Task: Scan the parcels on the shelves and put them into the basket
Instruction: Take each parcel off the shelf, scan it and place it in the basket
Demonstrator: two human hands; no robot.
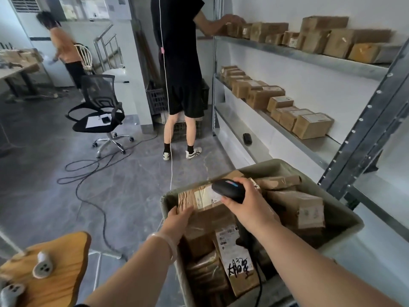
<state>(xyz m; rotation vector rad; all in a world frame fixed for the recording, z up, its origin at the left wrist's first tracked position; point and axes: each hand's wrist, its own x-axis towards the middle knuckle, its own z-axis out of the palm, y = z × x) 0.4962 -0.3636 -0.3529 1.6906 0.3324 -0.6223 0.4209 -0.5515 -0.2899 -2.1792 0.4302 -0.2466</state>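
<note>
Clasping the scanner (229,189), the right grip (246,203) hovers over the parcel (200,200) the left grip (177,220) clutches.

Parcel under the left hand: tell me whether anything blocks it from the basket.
Nothing visible does. The parcel rests inside the basket on other parcels, left hand holding its corner, right hand holding the scanner over it.
</note>
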